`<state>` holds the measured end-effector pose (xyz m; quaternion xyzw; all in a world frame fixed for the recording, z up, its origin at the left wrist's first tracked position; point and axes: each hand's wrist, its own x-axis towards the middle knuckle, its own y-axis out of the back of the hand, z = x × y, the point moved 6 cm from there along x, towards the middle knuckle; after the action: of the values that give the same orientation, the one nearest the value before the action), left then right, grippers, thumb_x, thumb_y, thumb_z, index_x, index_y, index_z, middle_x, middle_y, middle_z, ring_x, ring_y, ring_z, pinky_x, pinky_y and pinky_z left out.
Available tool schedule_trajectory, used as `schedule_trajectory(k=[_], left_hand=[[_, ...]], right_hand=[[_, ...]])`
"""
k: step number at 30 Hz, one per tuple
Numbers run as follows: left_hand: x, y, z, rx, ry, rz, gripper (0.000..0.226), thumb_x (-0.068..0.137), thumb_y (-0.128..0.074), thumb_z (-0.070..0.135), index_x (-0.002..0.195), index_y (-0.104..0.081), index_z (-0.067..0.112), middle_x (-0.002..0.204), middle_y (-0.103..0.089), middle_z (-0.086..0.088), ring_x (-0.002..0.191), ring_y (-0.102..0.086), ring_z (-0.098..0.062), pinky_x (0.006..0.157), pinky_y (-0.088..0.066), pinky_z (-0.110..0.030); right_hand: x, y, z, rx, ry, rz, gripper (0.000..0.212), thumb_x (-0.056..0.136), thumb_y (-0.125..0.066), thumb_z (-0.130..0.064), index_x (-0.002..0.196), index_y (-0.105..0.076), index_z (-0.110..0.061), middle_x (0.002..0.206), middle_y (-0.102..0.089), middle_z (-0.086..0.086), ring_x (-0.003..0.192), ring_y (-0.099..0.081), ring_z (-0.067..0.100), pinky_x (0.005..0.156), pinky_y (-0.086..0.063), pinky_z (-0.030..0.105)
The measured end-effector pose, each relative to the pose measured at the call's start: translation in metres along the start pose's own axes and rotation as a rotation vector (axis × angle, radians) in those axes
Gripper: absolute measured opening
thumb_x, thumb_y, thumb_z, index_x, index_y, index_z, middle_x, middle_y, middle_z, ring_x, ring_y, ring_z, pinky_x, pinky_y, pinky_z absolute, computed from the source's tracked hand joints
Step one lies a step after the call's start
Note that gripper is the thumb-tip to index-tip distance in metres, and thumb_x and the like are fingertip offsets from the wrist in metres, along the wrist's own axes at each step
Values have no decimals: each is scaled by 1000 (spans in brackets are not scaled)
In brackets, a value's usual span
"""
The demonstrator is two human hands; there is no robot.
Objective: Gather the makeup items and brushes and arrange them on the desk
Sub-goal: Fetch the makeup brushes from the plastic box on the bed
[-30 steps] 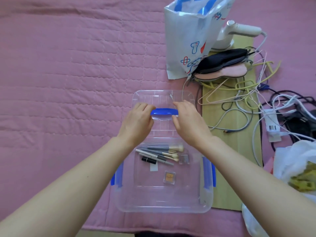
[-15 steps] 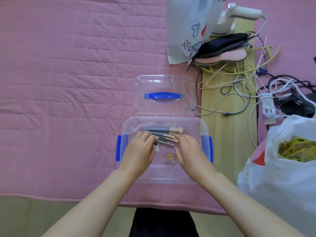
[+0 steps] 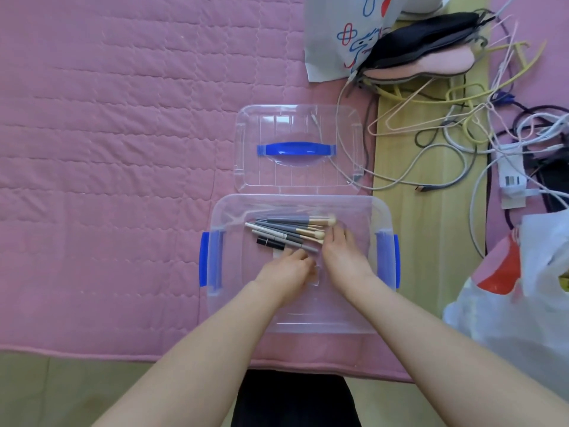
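Note:
A clear plastic box (image 3: 226,303) with blue side clips lies open on the pink quilt. Several grey-handled makeup brushes (image 3: 286,228) lie bunched at its far side, and a black tube (image 3: 271,242) sits just below them. Both my hands reach into the box. My left hand (image 3: 284,272) is low on the box floor below the brushes, fingertips bent down near the handles' ends. My right hand (image 3: 341,255) lies beside it, its fingers stretched to the brush heads. A small square compact seen earlier is hidden under my hands.
The box's clear lid (image 3: 338,127) with a blue handle lies just beyond the box. A white printed bag (image 3: 332,41), dark and pink pouches (image 3: 431,47) and tangled cables (image 3: 462,143) crowd the wooden strip at right. A white plastic bag (image 3: 508,318) sits at near right.
My hands left the lid, which now lies behind the box, and dropped into the box. They have closed together over the compact, right fingers reaching the brush heads.

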<state>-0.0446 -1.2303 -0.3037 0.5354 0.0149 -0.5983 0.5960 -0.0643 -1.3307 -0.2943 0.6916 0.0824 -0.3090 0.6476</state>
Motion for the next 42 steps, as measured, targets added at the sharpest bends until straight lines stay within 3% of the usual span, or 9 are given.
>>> schedule_trajectory(k=[6, 10, 14, 20, 25, 31, 33, 38, 42], left_hand=[[11, -5, 6, 132, -10, 34, 34, 97, -45, 20, 130, -48, 13, 130, -42, -10, 122, -37, -28, 85, -42, -41], [14, -11, 5, 135, 24, 30, 28, 97, -41, 14, 123, -48, 7, 127, -44, -12, 122, -38, -29, 83, -41, -40], [14, -10, 0, 35, 52, 1, 26, 92, -47, 6, 119, -45, 7, 122, -49, -14, 118, -41, -30, 75, -36, -37], [2, -16, -11, -205, 92, -78, 34, 89, -49, 2, 120, -43, 13, 114, -55, -12, 101, -57, -33, 81, -48, -39], [-11, -14, -30, -380, 158, -12, 27, 86, -49, 0, 111, -55, 11, 113, -52, -11, 97, -57, -28, 85, -46, -30], [-28, -3, -43, -617, 384, 131, 4, 82, -52, 17, 79, -54, 14, 87, -59, -8, 91, -57, -30, 68, -38, -27], [-30, -4, -48, -643, 453, 137, 22, 83, -52, 31, 67, -46, 16, 76, -57, -10, 89, -57, -35, 64, -36, -31], [-30, 1, -55, -330, 488, 147, 19, 83, -49, 33, 81, -50, 15, 96, -60, -12, 85, -56, -35, 65, -43, -33], [-25, 20, -51, 41, 355, 382, 12, 85, -50, 15, 97, -51, 15, 104, -52, -4, 81, -56, -30, 51, -25, -34]], right_hand=[[12, 3, -4, -192, 57, 36, 42, 74, -32, -7, 93, -69, -12, 86, -66, 2, 80, -64, 18, 57, -51, 23], [19, -18, -2, -112, 67, -61, 32, 91, -29, -1, 119, -46, -3, 118, -51, 15, 110, -50, 31, 77, -47, 35], [23, -18, 0, -132, 85, -65, 31, 93, -28, 2, 121, -42, 1, 124, -45, 19, 114, -45, 32, 79, -45, 40], [10, 2, -3, -289, 69, -40, 24, 52, -84, -22, 70, -71, -13, 77, -69, 2, 64, -64, 19, 51, -47, 24], [18, -13, 0, -167, 138, -59, 31, 93, -35, -1, 121, -47, -1, 127, -47, 19, 113, -49, 34, 88, -41, 40], [14, 3, 1, 18, 82, -24, 27, 89, -41, 1, 114, -49, -5, 119, -47, 15, 104, -52, 33, 80, -43, 39], [10, 8, -1, 101, 48, 9, 25, 86, -45, -6, 110, -51, -6, 117, -47, 14, 102, -51, 32, 74, -41, 39], [3, 11, -16, 160, 115, 64, 28, 86, -46, -28, 103, -55, -8, 112, -49, 11, 104, -49, 33, 68, -39, 37], [8, 6, -37, 105, 226, 41, 16, 90, -44, -11, 104, -52, -9, 111, -49, 11, 91, -58, 33, 56, -28, 37]])
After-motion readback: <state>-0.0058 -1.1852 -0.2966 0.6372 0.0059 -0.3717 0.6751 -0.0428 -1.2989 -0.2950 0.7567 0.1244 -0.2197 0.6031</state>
